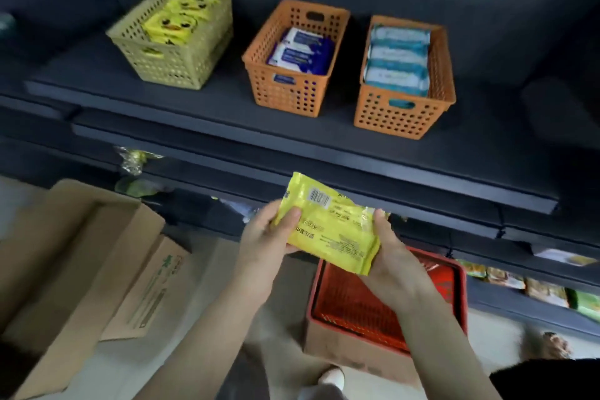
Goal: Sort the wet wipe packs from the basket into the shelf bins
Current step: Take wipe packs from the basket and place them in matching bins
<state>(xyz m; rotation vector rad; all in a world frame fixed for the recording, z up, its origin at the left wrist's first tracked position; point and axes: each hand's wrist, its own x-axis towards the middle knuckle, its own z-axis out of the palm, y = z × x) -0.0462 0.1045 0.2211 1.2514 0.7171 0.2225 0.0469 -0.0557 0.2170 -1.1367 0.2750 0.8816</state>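
Both hands hold a yellow wet wipe pack (331, 226) below the shelf front, its printed back facing me. My left hand (266, 237) grips its left end with the thumb on top. My right hand (394, 253) grips its right end. Under them on the floor stands the red basket (357, 308). On the dark shelf (227, 114) stand three bins: a yellow-green bin (175, 65) with yellow packs, a middle orange bin (285, 91) with blue-and-white packs, and a right orange bin (399, 120) with light blue packs.
Open cardboard boxes (84, 269) stand on the floor at the left. Lower shelves at the right hold packaged goods (535, 286). My shoe (331, 378) shows at the bottom, and another person's foot (556, 346) is at the lower right.
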